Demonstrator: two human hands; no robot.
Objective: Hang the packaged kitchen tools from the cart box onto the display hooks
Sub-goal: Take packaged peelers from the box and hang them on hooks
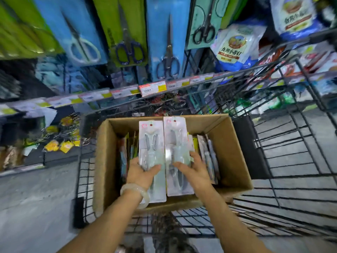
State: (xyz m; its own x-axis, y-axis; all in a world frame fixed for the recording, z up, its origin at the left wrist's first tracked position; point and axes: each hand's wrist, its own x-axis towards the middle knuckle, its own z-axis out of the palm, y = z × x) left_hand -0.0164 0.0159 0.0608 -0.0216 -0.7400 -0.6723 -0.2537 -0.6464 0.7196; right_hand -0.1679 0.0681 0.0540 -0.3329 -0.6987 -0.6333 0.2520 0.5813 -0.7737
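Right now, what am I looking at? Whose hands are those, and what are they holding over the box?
This one picture comes from a camera worn on a person's head, looking forward and down, so you see their own arms. The left hand holds one pale packet with a kitchen tool sealed inside. The right hand holds a second packet like it. Both packets are above a cardboard box that sits in a wire cart. More packets stand on edge in the box. Behind it hang scissors in blue and green packs. The picture is a bit blurry.
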